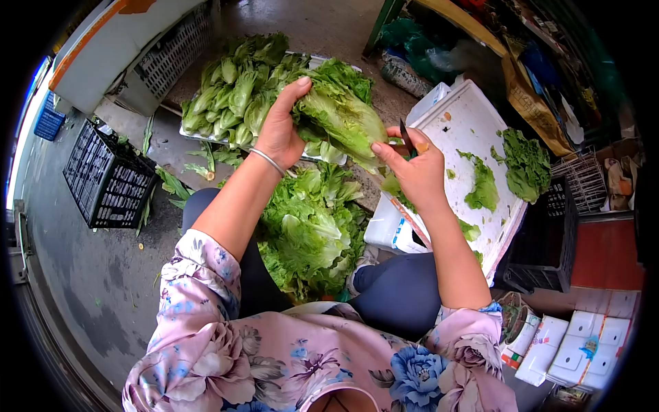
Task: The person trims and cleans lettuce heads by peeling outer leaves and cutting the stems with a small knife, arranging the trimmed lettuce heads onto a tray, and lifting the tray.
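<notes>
A head of green lettuce (340, 123) is held up in front of me, its pale stem end pointing right. My left hand (283, 130) grips its leafy end, thumb up along the leaves. My right hand (415, 168) has thumb and fingers at the stem end. A small knife (406, 139) with a dark blade sticks up from that hand, and a bit of orange shows beside it; the rest is hidden by the fingers. Below the held head, between my knees, lies a big heap of loose lettuce (309, 226).
Behind the left hand, trimmed lettuce heads (237, 93) are piled on a tray. To the right stands a white board (446, 134) with scattered leaves (525, 165). A black crate (110, 175) sits on the floor at left, another black crate (546, 240) at right, near white boxes (583, 350).
</notes>
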Demonstrator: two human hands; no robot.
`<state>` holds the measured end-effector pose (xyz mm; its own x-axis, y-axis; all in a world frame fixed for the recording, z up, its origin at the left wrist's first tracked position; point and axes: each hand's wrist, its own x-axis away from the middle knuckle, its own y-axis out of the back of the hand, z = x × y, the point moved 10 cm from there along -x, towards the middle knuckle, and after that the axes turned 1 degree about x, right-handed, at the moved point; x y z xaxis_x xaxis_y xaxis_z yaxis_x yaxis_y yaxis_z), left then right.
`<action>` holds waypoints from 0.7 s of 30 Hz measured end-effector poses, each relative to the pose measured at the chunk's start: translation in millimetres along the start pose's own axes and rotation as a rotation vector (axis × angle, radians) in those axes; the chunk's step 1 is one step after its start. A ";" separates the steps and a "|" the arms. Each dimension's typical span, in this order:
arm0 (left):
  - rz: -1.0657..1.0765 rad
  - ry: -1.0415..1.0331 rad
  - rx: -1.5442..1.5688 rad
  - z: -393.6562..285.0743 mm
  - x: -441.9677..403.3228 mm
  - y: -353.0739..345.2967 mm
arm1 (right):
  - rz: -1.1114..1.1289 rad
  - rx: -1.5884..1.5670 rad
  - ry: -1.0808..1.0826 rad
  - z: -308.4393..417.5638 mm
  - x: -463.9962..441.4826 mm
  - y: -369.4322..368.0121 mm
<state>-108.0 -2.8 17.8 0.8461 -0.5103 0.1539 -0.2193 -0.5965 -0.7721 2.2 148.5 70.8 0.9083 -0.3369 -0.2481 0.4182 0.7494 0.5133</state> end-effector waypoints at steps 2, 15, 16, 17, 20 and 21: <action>0.003 -0.007 0.000 1.8 -0.6 -1.4 | -0.018 -0.085 -0.093 -7.5 0.6 1.2; -0.059 0.128 0.432 10.6 -11.2 17.6 | 0.295 -0.907 -0.135 -3.7 -1.2 5.4; -0.075 0.132 0.429 10.7 -11.1 20.9 | 0.390 -0.892 -0.194 -8.9 4.5 2.4; -0.090 0.135 0.427 11.4 -11.6 24.1 | 0.549 -0.639 -0.050 3.3 9.8 1.0; -0.057 0.107 0.414 12.6 -20.0 33.3 | 0.802 -0.366 -0.133 2.4 29.9 -5.6; -0.045 0.101 0.385 11.6 -19.4 33.0 | 0.804 -0.367 -0.136 0.9 29.1 -7.5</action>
<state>-126.0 -5.3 -17.8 0.7947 -0.5584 0.2377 0.0315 -0.3532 -0.9350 25.5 132.6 60.5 0.9285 0.3219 0.1849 -0.3551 0.9155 0.1893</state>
